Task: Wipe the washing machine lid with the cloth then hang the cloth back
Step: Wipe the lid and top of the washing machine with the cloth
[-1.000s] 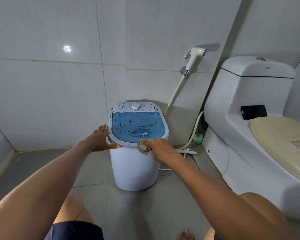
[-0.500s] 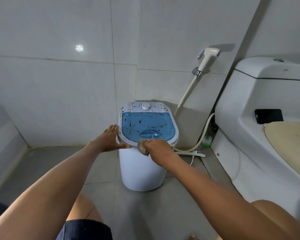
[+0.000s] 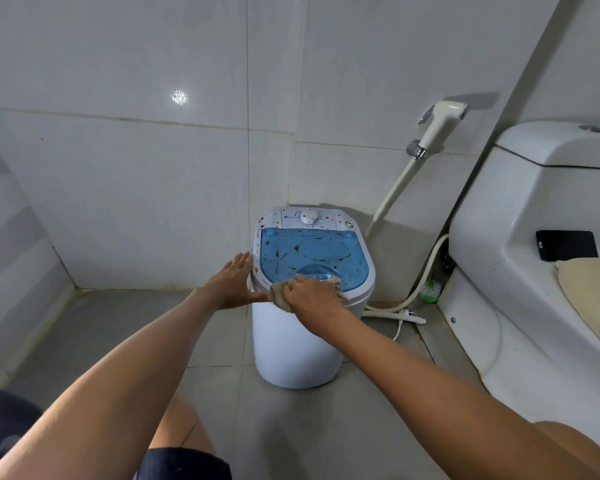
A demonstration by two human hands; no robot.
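Nearest to you, your two bare forearms reach forward over your knees and dark shorts toward the small washing machine standing on the grey tiled floor. Your right hand is clenched around the beige cloth, pressing it onto the near edge of the washing machine lid; a frayed corner of the cloth pokes out past your knuckles on the far side. Your left hand has a released grip: it lies flat, fingers together, against the left rim of the machine, thumb stretched along the front toward the cloth, grasping nothing.

The lid is translucent blue and shut, and it is scattered with small brown and dark flecks, as is the white rim around it. Through the blue plastic you can make out only a rounded shape near the front; what else the tub holds cannot be told. Behind the lid sits the white control panel with a round dial in the middle.

To the right of the machine, a pale hose curves down the wall to the floor, and a green brush head rests just beside the toilet base. The white toilet fills the right side, its cream seat cover closed, with a black phone lying on the ledge behind the seat. Farther back, a white bidet sprayer hangs in its wall bracket on the pale tiled wall.
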